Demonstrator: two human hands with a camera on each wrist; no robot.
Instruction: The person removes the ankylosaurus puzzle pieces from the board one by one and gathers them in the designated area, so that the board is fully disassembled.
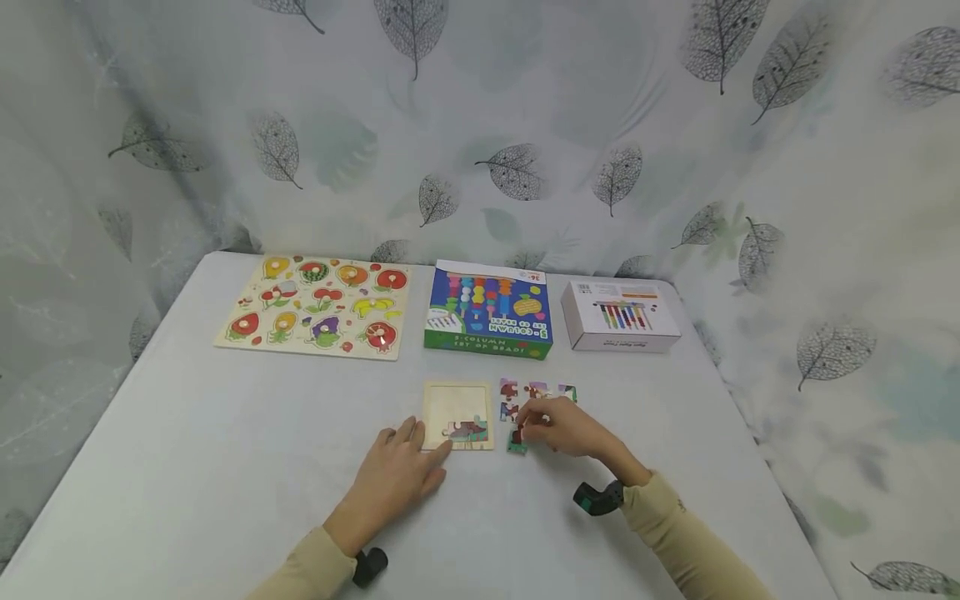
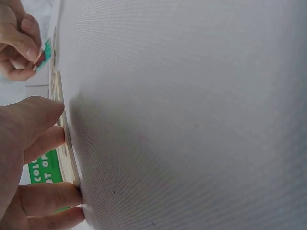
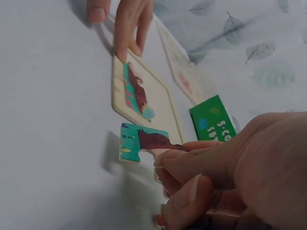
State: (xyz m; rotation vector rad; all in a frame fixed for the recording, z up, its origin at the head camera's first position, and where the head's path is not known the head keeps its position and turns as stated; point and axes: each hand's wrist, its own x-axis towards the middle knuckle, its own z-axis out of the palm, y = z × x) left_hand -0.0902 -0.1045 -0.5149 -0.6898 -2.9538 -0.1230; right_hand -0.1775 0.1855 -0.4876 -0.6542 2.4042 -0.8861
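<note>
A small wooden puzzle tray [image 1: 457,400] lies on the white table, with a couple of joined pieces [image 1: 468,430] in its near edge. My left hand [image 1: 420,437] lies flat on the table, straight fingers touching the tray's near left corner [image 2: 67,143]. My right hand [image 1: 525,429] pinches a teal and brown jigsaw piece [image 1: 516,442] [image 3: 144,142] just right of the tray, low over the table. Several loose pieces [image 1: 536,390] lie beyond that hand. In the right wrist view the tray [image 3: 153,86] shows behind the held piece.
At the back stand a fruit peg-puzzle board [image 1: 315,315], a blue and green toy box [image 1: 489,310] and a white box [image 1: 618,315]. A leaf-print cloth hangs behind and beside the table. The table's right edge runs near the white box.
</note>
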